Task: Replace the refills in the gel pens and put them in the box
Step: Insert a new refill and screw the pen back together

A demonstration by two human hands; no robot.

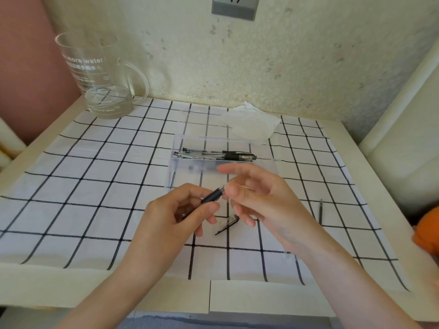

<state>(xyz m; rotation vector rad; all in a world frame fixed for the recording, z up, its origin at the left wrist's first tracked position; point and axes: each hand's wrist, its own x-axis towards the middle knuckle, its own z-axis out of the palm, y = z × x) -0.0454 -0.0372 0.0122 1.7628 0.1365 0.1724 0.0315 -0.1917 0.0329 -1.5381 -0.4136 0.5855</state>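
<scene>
Gel pen (212, 196), held over the middle of the worktop (35, 281), slanting from 8 o'clock to 2 o'clock between both hands. Left hand (166, 217) enters from 7 o'clock, with its fingers (209, 206) curled round the dark grip section. Right hand (268, 203) enters from 5 o'clock, with thumb and fingers pinching the clear barrel end and the index finger stretched straight toward 9 o'clock above it.

Beneath the hands, at 6 o'clock of the pen, a loose clear-and-dark pen part (228, 224) lies on the checked cloth (95, 186). A thin dark refill (320, 211) lies apart at 3 o'clock.

At 12 o'clock of the hands stands the clear box (213, 138), with several pens (218, 155) lying lengthwise in it. A crumpled tissue (251, 122) lies at 1 o'clock, just beyond the box. A glass jug (102, 77) with a little water stands at 10 o'clock, against the pale patterned wall. A wall socket (234, 5) sits at 12 o'clock and an orange object (427, 231) at the 3 o'clock edge.
</scene>
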